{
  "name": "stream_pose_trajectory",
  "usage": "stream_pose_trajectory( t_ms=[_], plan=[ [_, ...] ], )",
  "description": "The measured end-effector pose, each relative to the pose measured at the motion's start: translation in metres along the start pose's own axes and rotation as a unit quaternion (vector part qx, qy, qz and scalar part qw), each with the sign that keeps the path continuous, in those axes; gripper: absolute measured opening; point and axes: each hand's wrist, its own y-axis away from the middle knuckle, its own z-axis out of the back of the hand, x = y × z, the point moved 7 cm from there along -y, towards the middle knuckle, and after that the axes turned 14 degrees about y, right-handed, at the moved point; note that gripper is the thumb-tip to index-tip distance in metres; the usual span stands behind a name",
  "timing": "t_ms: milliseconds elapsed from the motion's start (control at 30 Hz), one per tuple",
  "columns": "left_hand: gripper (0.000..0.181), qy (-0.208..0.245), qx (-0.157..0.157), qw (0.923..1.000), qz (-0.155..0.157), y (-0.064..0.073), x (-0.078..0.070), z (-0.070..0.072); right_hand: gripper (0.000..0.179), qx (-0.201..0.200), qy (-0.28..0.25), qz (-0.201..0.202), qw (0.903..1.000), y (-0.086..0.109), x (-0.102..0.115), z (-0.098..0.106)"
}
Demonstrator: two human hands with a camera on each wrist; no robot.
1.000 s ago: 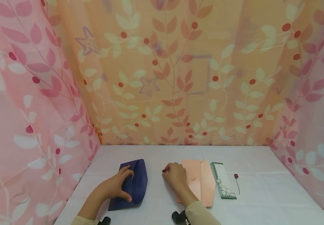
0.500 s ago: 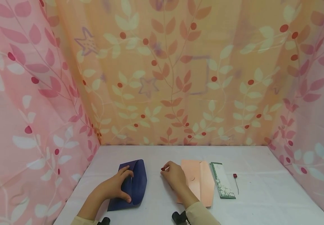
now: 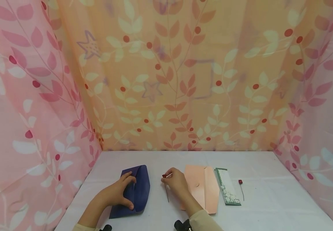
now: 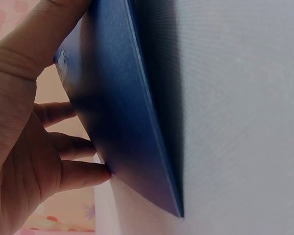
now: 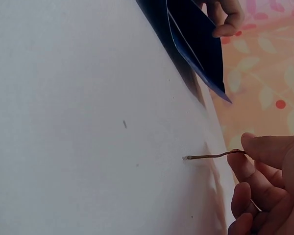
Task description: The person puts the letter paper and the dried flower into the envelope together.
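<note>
My left hand holds a dark blue envelope on the left of the table, thumb near its front end and fingers near its far end. Its flap lies unfolded to the right, and the right wrist view shows its mouth gaping. My right hand pinches a small red rose between thumb and fingertips, right of the blue envelope and apart from it. The thin stem sticks out from the pinch in the right wrist view; the bloom is hidden there.
A peach envelope lies partly beneath my right forearm. To its right lie a green-bordered white card with printed flowers and a second small red rose. Patterned curtains stand behind and beside the white-covered table.
My right hand has shifted slightly left, and the rose has turned so that its stem now points down toward me. The left hand keeps its hold on the blue envelope.
</note>
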Motion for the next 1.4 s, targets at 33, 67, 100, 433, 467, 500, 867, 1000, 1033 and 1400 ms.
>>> stream_pose_trajectory(
  t_ms=[33, 67, 100, 433, 467, 500, 867, 1000, 1033, 1400],
  plan=[
    [0.094, 0.001, 0.0, 1.0, 0.001, 0.0, 0.0, 0.0, 0.025, 0.002, -0.007, 0.002, 1.0, 0.0, 0.001, -0.001],
    [0.095, 0.001, 0.001, 1.0, 0.002, 0.0, 0.001, 0.0, 0.025, 0.003, -0.011, 0.004, 0.9999, 0.0, 0.001, -0.002],
    [0.095, 0.001, 0.001, 1.0, 0.002, 0.0, 0.001, -0.001, 0.025, 0.005, -0.017, 0.003, 0.9998, 0.001, 0.001, -0.003],
    [0.095, -0.004, 0.0, 1.0, -0.001, 0.0, 0.001, -0.001, 0.026, 0.011, -0.067, 0.013, 0.9976, 0.0, 0.01, -0.009],
    [0.095, -0.007, 0.0, 1.0, -0.002, 0.0, 0.001, -0.001, 0.025, 0.013, -0.073, 0.015, 0.9972, 0.0, 0.011, -0.01],
    [0.095, -0.008, 0.001, 1.0, -0.003, 0.0, 0.0, -0.001, 0.024, 0.016, -0.076, 0.014, 0.9969, -0.001, 0.012, -0.011],
    [0.094, -0.008, 0.0, 1.0, 0.002, 0.0, -0.001, 0.0, 0.025, 0.02, -0.118, 0.01, 0.9928, 0.001, 0.026, -0.022],
    [0.094, -0.008, 0.0, 1.0, 0.001, 0.0, 0.0, -0.001, 0.024, 0.027, -0.142, 0.004, 0.9895, 0.0, 0.028, -0.029],
    [0.094, -0.009, 0.0, 1.0, 0.0, 0.0, 0.0, -0.001, 0.025, 0.027, -0.146, 0.003, 0.989, 0.0, 0.029, -0.031],
    [0.095, -0.006, -0.001, 1.0, -0.003, -0.001, -0.001, 0.001, 0.027, 0.02, -0.157, -0.006, 0.9874, -0.003, 0.051, -0.043]
  ],
)
